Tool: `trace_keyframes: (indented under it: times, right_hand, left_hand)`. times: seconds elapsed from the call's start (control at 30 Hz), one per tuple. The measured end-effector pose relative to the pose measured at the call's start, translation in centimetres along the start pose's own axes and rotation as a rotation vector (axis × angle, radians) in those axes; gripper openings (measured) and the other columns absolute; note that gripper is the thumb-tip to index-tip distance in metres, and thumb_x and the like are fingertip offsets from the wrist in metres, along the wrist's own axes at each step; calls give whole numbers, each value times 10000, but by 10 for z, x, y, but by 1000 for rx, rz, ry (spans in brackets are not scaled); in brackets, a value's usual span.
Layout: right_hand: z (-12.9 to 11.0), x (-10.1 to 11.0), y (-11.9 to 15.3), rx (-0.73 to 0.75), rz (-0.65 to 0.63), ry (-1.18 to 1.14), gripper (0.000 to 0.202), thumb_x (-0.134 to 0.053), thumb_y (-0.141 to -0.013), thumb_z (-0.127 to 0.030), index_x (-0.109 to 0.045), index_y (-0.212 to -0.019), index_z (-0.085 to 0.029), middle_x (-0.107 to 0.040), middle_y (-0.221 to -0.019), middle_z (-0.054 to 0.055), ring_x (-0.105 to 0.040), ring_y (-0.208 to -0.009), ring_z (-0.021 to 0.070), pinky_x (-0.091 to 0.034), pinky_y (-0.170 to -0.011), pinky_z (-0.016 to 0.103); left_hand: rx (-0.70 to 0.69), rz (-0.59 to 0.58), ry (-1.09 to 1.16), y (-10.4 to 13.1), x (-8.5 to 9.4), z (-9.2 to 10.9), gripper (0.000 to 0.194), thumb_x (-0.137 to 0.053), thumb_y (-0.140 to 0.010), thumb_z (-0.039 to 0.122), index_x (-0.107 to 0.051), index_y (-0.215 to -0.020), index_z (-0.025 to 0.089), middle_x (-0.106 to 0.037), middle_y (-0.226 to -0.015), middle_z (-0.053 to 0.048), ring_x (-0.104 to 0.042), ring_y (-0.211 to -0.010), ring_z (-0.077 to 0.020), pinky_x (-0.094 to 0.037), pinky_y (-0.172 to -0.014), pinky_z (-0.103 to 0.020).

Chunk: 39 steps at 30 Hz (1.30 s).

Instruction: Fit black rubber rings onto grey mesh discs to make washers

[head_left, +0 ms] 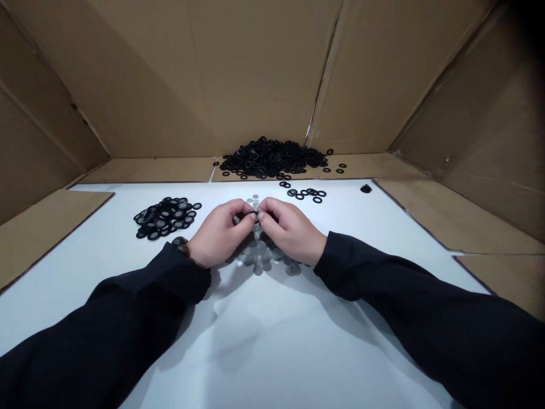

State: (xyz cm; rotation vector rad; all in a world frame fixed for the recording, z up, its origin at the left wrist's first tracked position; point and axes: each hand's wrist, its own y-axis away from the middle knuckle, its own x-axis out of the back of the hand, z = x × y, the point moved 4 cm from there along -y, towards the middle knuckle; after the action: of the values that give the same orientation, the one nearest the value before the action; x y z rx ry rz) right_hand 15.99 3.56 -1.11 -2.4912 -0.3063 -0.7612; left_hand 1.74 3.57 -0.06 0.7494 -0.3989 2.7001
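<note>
Between the fingertips of both hands is a small black ring (256, 213), mostly covered by the thumbs. My left hand (222, 232) pinches it from the left and my right hand (293, 230) from the right. Whether a disc sits inside the ring cannot be made out. Under the hands lies a spread of small grey translucent discs (258, 258), partly hidden by them. Left of my left hand is a pile of black rings with grey discs in their middles (166, 217).
A large heap of black rings (272, 158) rests against the cardboard wall (255, 74) at the back. Several loose rings (306, 193) lie in front of it. A small black lump (365, 188) sits to the right. Cardboard panels surround the white table (264, 352).
</note>
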Motion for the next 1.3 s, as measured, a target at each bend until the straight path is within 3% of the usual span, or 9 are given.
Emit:
trace_keyframes:
  times: [0.27,0.5,0.7,0.9,1.07,1.3]
  right_hand:
    - [10,-2,4,-15,-46,-120,226,-426,-955,-343,-548,-834,-196,-536,-741,-10,-484,-693,142,-390,-665,287]
    - [0,5,5,183,-19,6,163,-495,-896,-219,-536,-741,-186,-521,-709,-9,-485,-678,132,-387,-657,267]
    - [2,6,4,95,11,-12,162,-504,-870,-217,-523,-711,-194,-513,-665,-20,-476,-644,129,-388,-634,258]
    - [4,7,3,99,35,-15,166,-486,-905,-256,-534,-761,-189,-536,-709,-11,-494,-676,132,-395,-667,264]
    - [5,5,5,91,12,-17,123,-501,-903,-263,-561,-830,-184,-550,-743,-7,-498,-691,132,-396,-663,261]
    - [2,4,4,105,5,34,98,-518,-860,-216,-529,-766,-191,-519,-694,-18,-468,-642,125,-374,-621,256]
  left_hand:
    - [-3,-55,29,1,-1,-3,164,-553,-855,306,-588,-799,155,-564,-707,13,-475,-623,-110,-389,-572,-239]
    - [12,-53,78,2,-1,-2,145,-547,-848,289,-577,-785,162,-548,-674,24,-479,-604,-108,-398,-558,-228]
    - [44,-52,134,1,-2,-3,180,-548,-857,331,-577,-790,166,-542,-644,29,-482,-556,-107,-397,-534,-232]
    - [56,-106,144,2,-5,-2,195,-577,-831,323,-579,-739,152,-524,-651,25,-443,-567,-95,-365,-517,-219]
    - [68,-43,135,1,-3,-5,160,-564,-832,306,-581,-776,157,-529,-645,29,-453,-564,-98,-374,-523,-222]
    - [55,-41,94,1,-2,-3,130,-560,-819,284,-581,-771,164,-545,-646,27,-473,-567,-106,-387,-527,-228]
